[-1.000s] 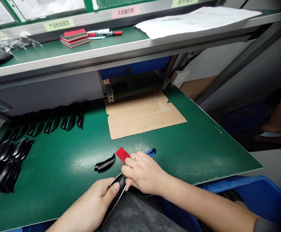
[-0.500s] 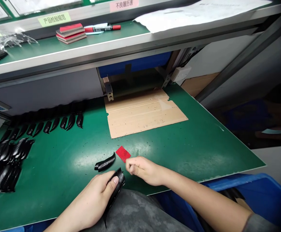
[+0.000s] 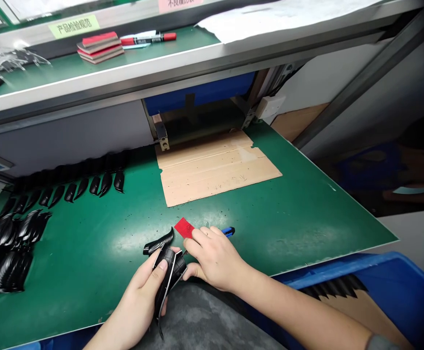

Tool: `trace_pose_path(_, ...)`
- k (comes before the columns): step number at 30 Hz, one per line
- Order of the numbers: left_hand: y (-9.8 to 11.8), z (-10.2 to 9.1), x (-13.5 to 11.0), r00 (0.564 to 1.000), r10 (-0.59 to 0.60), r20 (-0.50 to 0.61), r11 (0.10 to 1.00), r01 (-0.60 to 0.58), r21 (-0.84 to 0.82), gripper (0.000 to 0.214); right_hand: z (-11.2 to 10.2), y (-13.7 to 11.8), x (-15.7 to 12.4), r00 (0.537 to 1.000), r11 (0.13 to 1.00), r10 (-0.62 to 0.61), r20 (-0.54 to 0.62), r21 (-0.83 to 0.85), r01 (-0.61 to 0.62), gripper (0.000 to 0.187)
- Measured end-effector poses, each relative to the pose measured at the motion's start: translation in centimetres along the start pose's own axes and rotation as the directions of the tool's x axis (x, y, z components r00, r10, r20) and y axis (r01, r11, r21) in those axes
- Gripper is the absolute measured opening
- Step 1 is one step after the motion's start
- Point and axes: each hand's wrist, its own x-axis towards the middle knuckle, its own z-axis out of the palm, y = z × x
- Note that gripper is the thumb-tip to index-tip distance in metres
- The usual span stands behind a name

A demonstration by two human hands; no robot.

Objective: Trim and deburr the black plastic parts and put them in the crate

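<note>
My left hand (image 3: 144, 291) is closed around a curved black plastic part (image 3: 166, 277) with a pale edge, held at the near edge of the green bench (image 3: 88, 253). My right hand (image 3: 213, 257) is closed on a blue-handled tool (image 3: 228, 231); its tip touches the held part. A second black curved part (image 3: 158, 243) lies on the mat just beyond my hands, beside a small red card (image 3: 184, 227).
Several black parts lie in rows and piles at the left (image 3: 11, 243). A cardboard sheet (image 3: 215, 167) covers the mat's far middle. A blue bin (image 3: 372, 291) with black parts stands at the right. The upper shelf holds red pads (image 3: 100, 46), a marker (image 3: 148, 38) and papers.
My left hand lifted and turned the black part up onto the bench edge. My right hand came back against it, the blue tool handle showing again.
</note>
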Motion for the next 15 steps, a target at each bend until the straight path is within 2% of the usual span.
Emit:
trace_pose_path(4, -0.9, 0.2, 0.0, 0.999, -0.005, -0.053, 1.0, 0.004, -0.015, 0.072, -0.1, -0.1, 0.2, 0.999, 0.997, -0.047, -0.009, -0.057, 0.047, 0.076)
trace_pose_path(9, -1.4, 0.0, 0.1, 0.998, 0.054, -0.035, 0.998, -0.053, 0.02, 0.065, 0.2, -0.1, 0.3, 0.996, 0.993, -0.093, 0.004, -0.071, 0.093, 0.066)
trace_pose_path(15, -1.2, -0.3, 0.0, 0.982, 0.189, -0.028, 0.977, -0.185, 0.11, 0.049, 0.3, 0.2, 0.7, 0.98, 0.987, -0.151, 0.13, -0.028, 0.156, 0.051)
